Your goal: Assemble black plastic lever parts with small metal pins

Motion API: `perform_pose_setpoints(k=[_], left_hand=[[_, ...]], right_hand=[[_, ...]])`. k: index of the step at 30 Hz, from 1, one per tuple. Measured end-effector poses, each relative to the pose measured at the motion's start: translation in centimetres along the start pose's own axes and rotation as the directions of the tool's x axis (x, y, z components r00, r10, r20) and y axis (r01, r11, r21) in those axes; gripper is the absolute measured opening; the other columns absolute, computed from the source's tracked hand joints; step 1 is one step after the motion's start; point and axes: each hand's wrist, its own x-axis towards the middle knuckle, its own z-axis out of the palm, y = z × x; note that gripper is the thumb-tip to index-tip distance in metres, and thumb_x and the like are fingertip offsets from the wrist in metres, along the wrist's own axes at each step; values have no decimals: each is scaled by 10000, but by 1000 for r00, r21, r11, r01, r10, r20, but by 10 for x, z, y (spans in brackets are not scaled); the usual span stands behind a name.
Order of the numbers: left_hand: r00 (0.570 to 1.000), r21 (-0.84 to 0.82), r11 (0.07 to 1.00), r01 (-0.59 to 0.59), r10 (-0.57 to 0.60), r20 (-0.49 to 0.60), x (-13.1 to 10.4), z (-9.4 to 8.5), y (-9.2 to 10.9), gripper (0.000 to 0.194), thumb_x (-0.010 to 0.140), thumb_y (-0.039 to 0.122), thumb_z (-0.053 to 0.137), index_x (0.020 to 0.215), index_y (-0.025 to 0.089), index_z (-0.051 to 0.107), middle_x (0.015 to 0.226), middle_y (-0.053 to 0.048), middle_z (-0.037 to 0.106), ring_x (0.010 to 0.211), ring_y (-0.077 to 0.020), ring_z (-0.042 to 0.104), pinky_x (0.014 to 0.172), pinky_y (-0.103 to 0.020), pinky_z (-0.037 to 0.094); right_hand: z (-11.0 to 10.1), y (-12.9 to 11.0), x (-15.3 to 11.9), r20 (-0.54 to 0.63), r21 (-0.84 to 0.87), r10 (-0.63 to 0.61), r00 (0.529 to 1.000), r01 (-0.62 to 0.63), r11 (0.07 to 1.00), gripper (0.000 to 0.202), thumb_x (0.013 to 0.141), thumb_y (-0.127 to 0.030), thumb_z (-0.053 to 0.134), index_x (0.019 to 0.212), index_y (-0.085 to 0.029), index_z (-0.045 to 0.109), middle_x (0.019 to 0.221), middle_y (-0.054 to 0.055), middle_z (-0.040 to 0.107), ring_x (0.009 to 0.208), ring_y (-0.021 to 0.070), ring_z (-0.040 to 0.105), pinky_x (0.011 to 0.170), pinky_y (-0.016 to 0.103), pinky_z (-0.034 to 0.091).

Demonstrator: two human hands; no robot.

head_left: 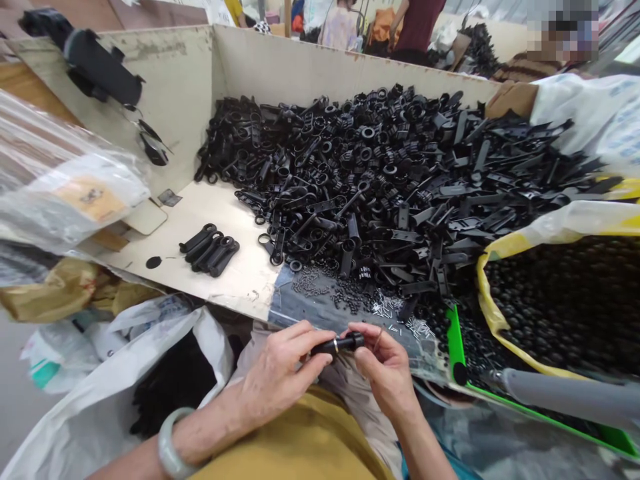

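Above my lap, at the table's front edge, both hands hold one black plastic rod-shaped part (338,344) with a light band round its middle. My left hand (287,360), with a pale bangle on the wrist, grips its left end between thumb and fingers. The fingers of my right hand (384,360) are closed at its right end, partly hiding it. Just beyond the hands lie small silver pins (387,305) and tiny black pieces (345,293). Several black handle-like parts with ringed ends (210,250) lie side by side on the board to the left.
A large heap of black plastic parts (350,160) fills the high-walled bin. At right are a yellow-edged bag of small black pieces (565,300), a green strip (455,343) and a grey tube (565,395). A white sack (75,427) stands lower left. People are in the background.
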Motion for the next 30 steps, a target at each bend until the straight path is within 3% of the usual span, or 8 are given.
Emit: perform_pose_setpoints(k=[2, 5, 8, 19, 30], left_hand=[[1000, -3, 1000, 25, -25, -11, 0, -1, 1, 265, 982, 216, 611, 1234, 241, 686, 912, 6, 670, 772, -116, 621, 724, -221, 503], [998, -6, 999, 51, -52, -28, 0, -1, 1, 257, 977, 222, 609, 1219, 235, 695, 893, 9, 676, 741, -113, 608, 708, -223, 500], [998, -3, 998, 56, -56, -27, 1, -2, 1, 260, 978, 215, 597, 1218, 235, 694, 885, 8, 677, 741, -114, 607, 718, -229, 501], [999, -14, 999, 30, -30, -12, 3, -1, 12, 263, 979, 220, 594, 1220, 240, 698, 856, 3, 668, 732, -119, 587, 715, -235, 486], [996, -7, 998, -66, 65, -63, 11, 4, 21, 234, 945, 167, 615, 1157, 181, 715, 821, -5, 669, 703, -119, 584, 679, -234, 474]], right_hand=[[1, 2, 0, -41, 97, 54, 998, -50, 994, 359, 769, -473, 870, 1038, -247, 797, 740, 30, 726, 461, 38, 455, 446, 155, 360], [4, 1, 0, -58, 208, 93, 994, -79, 975, 400, 788, -534, 840, 1044, -231, 792, 717, 29, 711, 399, -15, 224, 413, 155, 240], [5, -2, 1, -53, 237, 98, 994, -82, 968, 408, 804, -559, 817, 1043, -229, 790, 804, 67, 749, 407, -19, 209, 427, 167, 247], [6, -2, 0, -59, 265, 116, 992, -96, 960, 410, 773, -587, 835, 1036, -274, 804, 849, 49, 737, 434, -23, 230, 453, 160, 264], [6, -3, -1, -54, 276, 155, 986, -134, 952, 458, 686, -519, 917, 1038, -250, 803, 716, 11, 674, 449, -4, 210, 453, 161, 246]])
